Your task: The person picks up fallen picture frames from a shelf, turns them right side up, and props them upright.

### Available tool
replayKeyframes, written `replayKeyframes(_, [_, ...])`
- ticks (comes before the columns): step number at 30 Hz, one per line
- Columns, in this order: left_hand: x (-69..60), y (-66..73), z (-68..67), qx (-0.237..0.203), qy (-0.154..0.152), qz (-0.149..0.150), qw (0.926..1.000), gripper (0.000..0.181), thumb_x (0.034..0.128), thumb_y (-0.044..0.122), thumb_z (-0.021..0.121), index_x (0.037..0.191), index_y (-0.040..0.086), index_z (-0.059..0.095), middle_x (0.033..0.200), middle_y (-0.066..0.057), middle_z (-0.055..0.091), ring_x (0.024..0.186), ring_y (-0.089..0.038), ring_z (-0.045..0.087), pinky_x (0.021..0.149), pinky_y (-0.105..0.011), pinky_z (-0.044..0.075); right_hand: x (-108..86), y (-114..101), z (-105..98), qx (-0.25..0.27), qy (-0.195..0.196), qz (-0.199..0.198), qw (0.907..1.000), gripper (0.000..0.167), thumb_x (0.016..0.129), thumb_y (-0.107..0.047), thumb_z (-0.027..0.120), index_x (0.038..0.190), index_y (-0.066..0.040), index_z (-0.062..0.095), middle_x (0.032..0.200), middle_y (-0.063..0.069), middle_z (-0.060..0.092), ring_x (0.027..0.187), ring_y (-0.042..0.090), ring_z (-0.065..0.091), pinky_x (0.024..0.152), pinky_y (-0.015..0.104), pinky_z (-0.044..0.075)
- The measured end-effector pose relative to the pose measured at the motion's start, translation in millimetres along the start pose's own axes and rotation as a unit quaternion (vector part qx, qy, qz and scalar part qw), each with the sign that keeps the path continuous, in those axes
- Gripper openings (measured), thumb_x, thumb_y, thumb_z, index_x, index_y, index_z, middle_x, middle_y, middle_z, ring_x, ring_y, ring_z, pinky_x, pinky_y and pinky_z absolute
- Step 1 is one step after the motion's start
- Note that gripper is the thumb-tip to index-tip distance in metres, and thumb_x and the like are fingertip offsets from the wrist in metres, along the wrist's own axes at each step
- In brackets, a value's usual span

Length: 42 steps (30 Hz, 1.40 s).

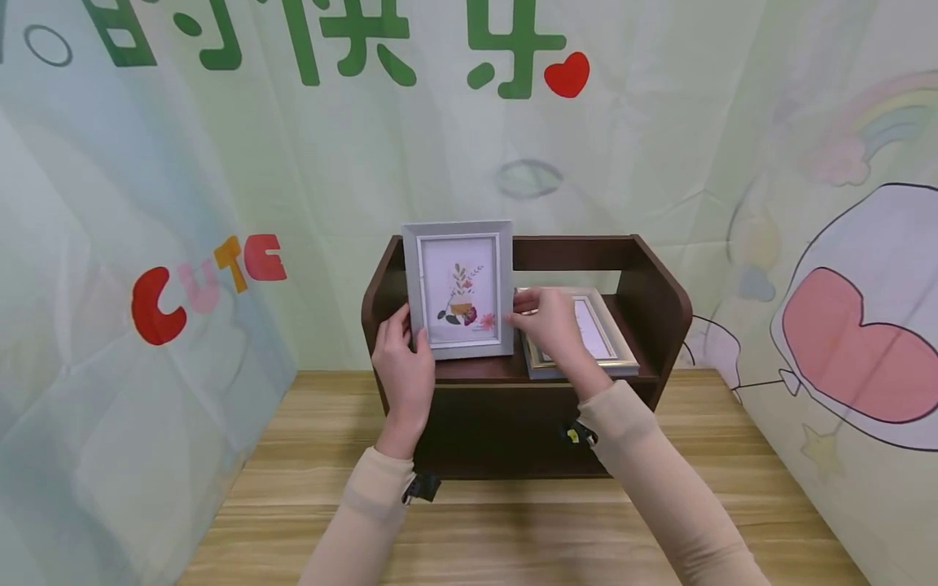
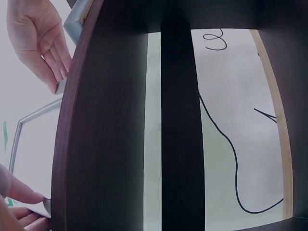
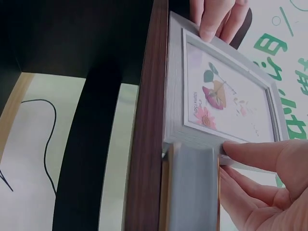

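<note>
A light grey picture frame (image 1: 462, 277) with a flower print stands upright on the left part of the upper level of a dark brown shelf (image 1: 670, 317). My left hand (image 1: 406, 370) grips its lower left side, thumb at the front edge. At the right side my right hand (image 1: 553, 325) pinches the edge, and the right wrist view shows thumb and fingers on either side of the grey frame (image 3: 175, 96). Beside it a gold-edged picture frame (image 1: 619, 338) lies flat on the shelf, partly under my right hand.
The shelf stands on a wood-grain table (image 1: 293, 480), its side panels rising left and right of the frames. Behind is a printed cloth backdrop (image 1: 645, 146) with green characters and a red heart. A dark crossbar (image 2: 180, 120) spans the lower shelf opening.
</note>
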<state>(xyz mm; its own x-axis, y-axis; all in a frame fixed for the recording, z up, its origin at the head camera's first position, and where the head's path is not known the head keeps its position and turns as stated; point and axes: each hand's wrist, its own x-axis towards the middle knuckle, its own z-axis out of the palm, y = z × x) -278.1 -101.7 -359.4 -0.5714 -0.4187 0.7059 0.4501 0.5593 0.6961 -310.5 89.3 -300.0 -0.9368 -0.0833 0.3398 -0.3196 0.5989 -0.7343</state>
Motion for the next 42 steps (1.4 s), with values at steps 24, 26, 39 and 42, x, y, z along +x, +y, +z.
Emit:
replayKeyframes(24, [-11.1, 8.6, -1.7, -0.001, -0.064, -0.084, 0.9944, 0.07, 0.0892, 0.012, 0.063, 0.148, 0.001, 0.026, 0.147, -0.02, 0.035, 0.135, -0.032, 0.036, 0.112, -0.046, 0.031, -2.5, -11, 15, -0.016, 0.021, -0.016, 0.9995, 0.027, 0.081, -0.019, 0.075, 0.102, -0.002, 0.07, 0.095, 0.011, 0.074, 0.088, 0.02, 0.071, 0.074, 0.034, 0.056])
replayKeyframes(26, [-11.6, 7.4, -0.3, 0.002, -0.064, -0.084, 0.9944, 0.072, 0.0894, 0.013, 0.063, 0.149, 0.002, 0.024, 0.149, -0.019, 0.033, 0.136, -0.031, 0.035, 0.113, -0.045, 0.03, -2.5, -11, 16, -0.018, 0.023, -0.014, 0.9995, 0.027, 0.081, -0.02, 0.075, 0.102, -0.003, 0.071, 0.094, 0.01, 0.074, 0.087, 0.02, 0.071, 0.075, 0.034, 0.056])
replayKeyframes(39, [-14.7, 7.5, 7.2, 0.004, -0.049, -0.037, 0.9981, 0.077, 0.0889, 0.015, 0.064, 0.15, 0.003, 0.019, 0.152, -0.016, 0.024, 0.14, -0.027, 0.028, 0.113, -0.046, 0.029, -1.6, -5, 13, 0.005, -0.007, -0.002, 1.0, 0.029, 0.082, -0.022, 0.074, 0.103, -0.003, 0.07, 0.1, 0.011, 0.073, 0.094, 0.022, 0.069, 0.079, 0.035, 0.057])
replayKeyframes(42, [-17.1, 12.0, 9.9, 0.003, -0.039, 0.005, 0.9992, 0.077, 0.0868, 0.012, 0.066, 0.149, 0.004, 0.021, 0.153, -0.013, 0.024, 0.14, -0.026, 0.027, 0.113, -0.046, 0.029, -4.1, -3, 5, 0.012, -0.028, 0.004, 0.9995, 0.032, 0.083, -0.023, 0.073, 0.107, -0.003, 0.069, 0.105, 0.012, 0.072, 0.098, 0.024, 0.068, 0.082, 0.037, 0.056])
